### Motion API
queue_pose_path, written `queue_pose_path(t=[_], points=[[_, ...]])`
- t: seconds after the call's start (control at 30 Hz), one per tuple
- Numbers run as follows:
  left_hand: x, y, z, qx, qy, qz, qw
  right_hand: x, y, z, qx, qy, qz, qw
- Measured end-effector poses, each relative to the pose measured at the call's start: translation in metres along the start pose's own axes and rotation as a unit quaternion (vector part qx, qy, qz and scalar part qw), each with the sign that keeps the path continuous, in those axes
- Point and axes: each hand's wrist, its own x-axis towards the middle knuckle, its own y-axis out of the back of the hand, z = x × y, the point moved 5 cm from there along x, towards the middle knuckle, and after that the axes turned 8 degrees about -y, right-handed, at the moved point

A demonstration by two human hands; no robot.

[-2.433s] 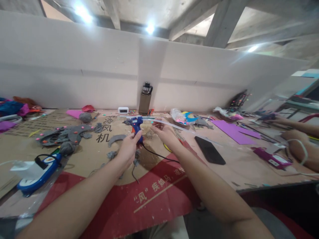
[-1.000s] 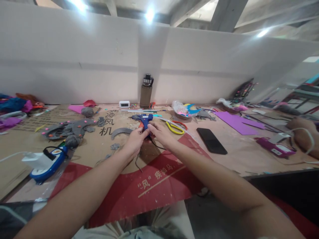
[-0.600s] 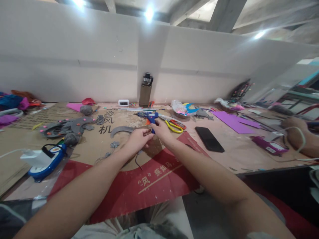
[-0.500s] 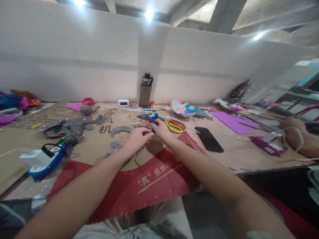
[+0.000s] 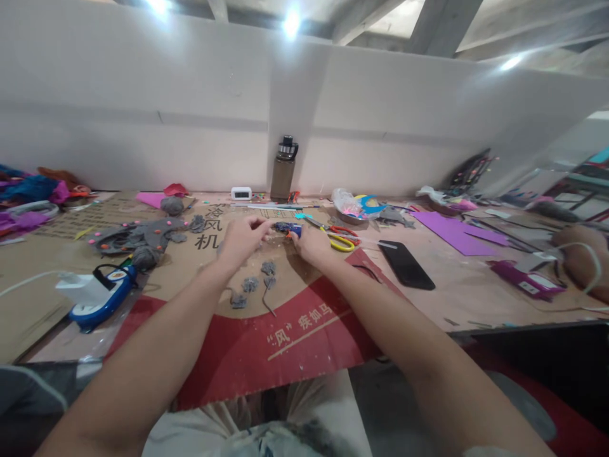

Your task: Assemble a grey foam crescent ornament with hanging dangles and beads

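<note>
My right hand (image 5: 314, 245) is closed around a blue hot glue gun (image 5: 295, 229), its nozzle end pointing left. Close to the nozzle is my left hand (image 5: 243, 240), with thumb and forefinger drawn together; what they pinch, if anything, cannot be made out. Both hands are over a cardboard sheet (image 5: 304, 355) with a red printed front. Small grey flower-like pieces (image 5: 250, 284) lie on the cardboard below the hands, one with a thin stem (image 5: 269, 298). Scissors with red and yellow handles (image 5: 341, 241) rest just right of the glue gun.
A black phone (image 5: 406, 265) and purple sheets (image 5: 459, 233) lie to the right. At left are a blue power strip (image 5: 107, 298) and a grey decorated piece (image 5: 137, 236). A bottle (image 5: 283, 171) stands by the wall. Another person's arm (image 5: 578, 254) reaches in at far right.
My left hand has moved left and away from me, off the glue gun's rear. The small grey pieces show more fully, while the grey curved strip is now mostly hidden behind that hand.
</note>
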Motion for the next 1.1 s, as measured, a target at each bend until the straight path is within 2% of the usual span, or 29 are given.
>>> queue_pose_path(t=[0.1,0.2,0.3,0.4,0.57,0.7,0.77,0.93,1.03,1.1], points=[[0.005,0.012,0.002,0.024,-0.013,0.032,0.999,-0.006,0.015,0.004,-0.025,0.038,0.044,0.998],[0.006,0.018,0.004,0.043,-0.036,0.037,0.998,-0.01,0.032,0.004,0.061,0.111,0.098,0.987],[0.006,0.025,0.002,0.1,-0.044,0.019,0.994,-0.014,0.042,-0.001,0.171,0.187,0.114,0.961],[0.006,0.035,-0.004,0.174,-0.056,0.007,0.983,-0.021,0.043,-0.01,0.252,0.216,0.082,0.94],[-0.002,0.057,-0.014,0.252,-0.079,0.077,0.961,-0.035,0.041,-0.025,0.314,0.239,0.002,0.919],[-0.008,0.062,-0.017,0.272,-0.075,0.093,0.955,-0.039,0.041,-0.027,0.315,0.265,-0.003,0.912],[-0.009,0.057,-0.017,0.277,-0.053,0.067,0.957,-0.041,0.039,-0.027,0.302,0.27,-0.016,0.914],[-0.012,0.033,-0.014,0.295,-0.02,-0.057,0.953,-0.048,0.028,-0.031,0.238,0.274,-0.103,0.926],[-0.013,0.021,-0.016,0.286,0.001,-0.139,0.948,-0.048,0.026,-0.029,0.228,0.251,-0.09,0.936],[-0.012,0.02,-0.017,0.282,-0.003,-0.164,0.945,-0.045,0.025,-0.028,0.237,0.253,-0.069,0.936]])
